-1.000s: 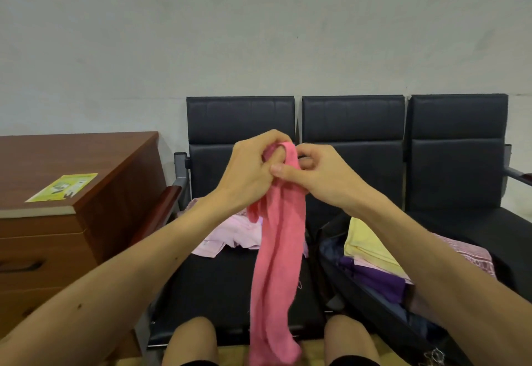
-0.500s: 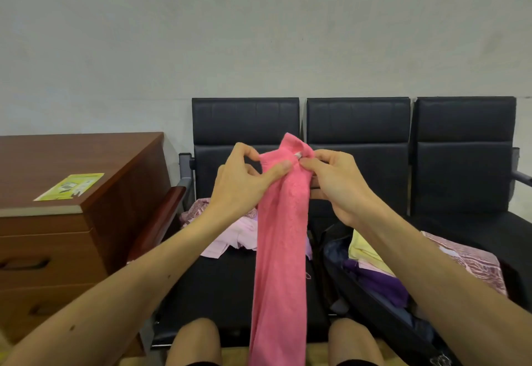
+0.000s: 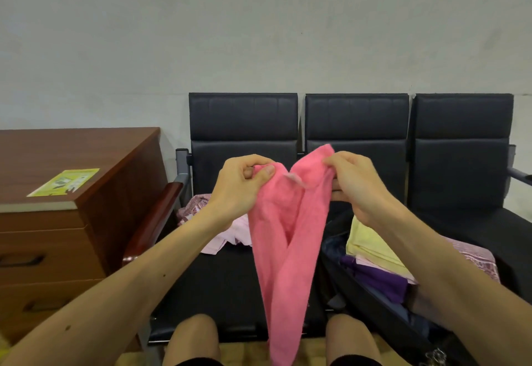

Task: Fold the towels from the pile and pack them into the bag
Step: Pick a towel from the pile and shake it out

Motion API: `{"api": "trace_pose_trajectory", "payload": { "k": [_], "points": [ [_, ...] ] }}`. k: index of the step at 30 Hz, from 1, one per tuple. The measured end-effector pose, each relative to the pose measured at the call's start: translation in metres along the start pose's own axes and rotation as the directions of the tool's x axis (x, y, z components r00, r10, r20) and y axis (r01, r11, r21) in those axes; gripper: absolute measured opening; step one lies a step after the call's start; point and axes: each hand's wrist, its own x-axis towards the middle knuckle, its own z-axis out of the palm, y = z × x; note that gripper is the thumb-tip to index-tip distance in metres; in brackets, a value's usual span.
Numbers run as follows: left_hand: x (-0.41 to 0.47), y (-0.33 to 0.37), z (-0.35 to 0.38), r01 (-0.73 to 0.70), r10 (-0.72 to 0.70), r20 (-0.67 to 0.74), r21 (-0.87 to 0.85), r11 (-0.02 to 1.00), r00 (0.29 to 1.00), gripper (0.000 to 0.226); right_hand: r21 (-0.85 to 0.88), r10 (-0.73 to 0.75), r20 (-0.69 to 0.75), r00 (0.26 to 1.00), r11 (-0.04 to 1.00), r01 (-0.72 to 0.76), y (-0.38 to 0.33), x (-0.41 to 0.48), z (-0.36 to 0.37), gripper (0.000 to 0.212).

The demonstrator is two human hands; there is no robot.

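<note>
A pink towel [image 3: 283,247] hangs in front of me, held up at chest height. My left hand [image 3: 240,185] pinches its upper left corner and my right hand [image 3: 355,185] grips its upper right corner, so the top edge opens into a V. The towel's lower end drops between my knees. Behind it, on the left seat, lies a pile of pale pink and patterned towels [image 3: 221,231]. A dark open bag [image 3: 371,305] sits on the middle seat at the right, with folded yellow [image 3: 367,244] and purple [image 3: 374,277] towels inside.
A row of three black chairs [image 3: 460,141] stands against a grey wall. A brown wooden drawer cabinet [image 3: 57,221] with a yellow-green sticker [image 3: 64,182] is at the left, beside a red-brown armrest [image 3: 152,221]. A patterned pink cloth [image 3: 478,259] lies right of the bag.
My hands have moved apart, spreading the towel's top from a bunched strip into a V. The left hand went left, the right hand went right.
</note>
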Motion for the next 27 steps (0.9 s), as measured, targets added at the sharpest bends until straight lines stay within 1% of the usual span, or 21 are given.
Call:
{"api": "trace_pose_trajectory", "payload": {
  "k": [2,5,8,11,13,16,18,21,23,25,27],
  "points": [
    [0.003,0.0,-0.005,0.005,-0.007,-0.042,-0.025,1.0,0.999,0.014,-0.01,0.011,-0.042,0.999,1.0,-0.011,0.001,0.005,-0.011,0.019],
    [0.007,0.004,-0.007,0.017,-0.019,-0.081,-0.034,0.999,0.997,0.016,-0.052,0.014,-0.039,0.999,0.999,-0.016,0.005,0.005,-0.015,0.016],
    [0.008,0.007,-0.002,0.061,-0.067,-0.065,-0.084,0.995,0.996,0.015,0.002,0.037,0.012,0.999,0.999,-0.037,0.007,0.0,-0.01,0.021],
    [0.005,0.011,0.005,0.061,-0.064,-0.025,-0.126,0.99,0.998,0.012,0.013,0.042,0.045,0.998,0.999,-0.042,0.012,-0.004,0.001,0.031],
    [0.002,0.013,0.01,0.057,-0.056,0.013,-0.146,0.988,0.998,0.01,0.002,0.004,0.044,0.999,1.0,-0.004,0.013,-0.009,0.009,0.033],
    [-0.001,0.013,0.014,0.047,-0.043,0.043,-0.109,0.993,0.998,0.011,-0.012,-0.079,0.049,0.996,0.997,0.079,0.016,-0.014,0.02,0.041],
    [-0.001,0.011,0.013,0.041,-0.038,0.043,-0.077,0.996,0.998,0.01,-0.023,-0.116,0.065,0.991,0.993,0.117,0.02,-0.018,0.025,0.043],
    [-0.002,0.009,0.014,0.038,-0.037,0.014,-0.048,0.998,0.999,0.008,-0.036,-0.161,0.085,0.983,0.986,0.165,0.025,-0.022,0.03,0.055],
    [-0.001,0.01,0.015,0.043,-0.044,-0.007,-0.043,0.998,0.999,0.008,-0.057,-0.229,0.08,0.97,0.971,0.234,0.027,-0.027,0.032,0.051],
    [-0.001,0.011,0.015,0.052,-0.053,-0.009,-0.049,0.997,0.999,0.009,-0.117,-0.295,0.074,0.953,0.946,0.302,0.029,-0.03,0.034,0.044],
    [-0.001,0.011,0.015,0.055,-0.055,-0.001,-0.056,0.997,0.998,0.01,-0.182,-0.328,0.091,0.94,0.923,0.34,0.032,-0.031,0.036,0.038]
  ]
}}
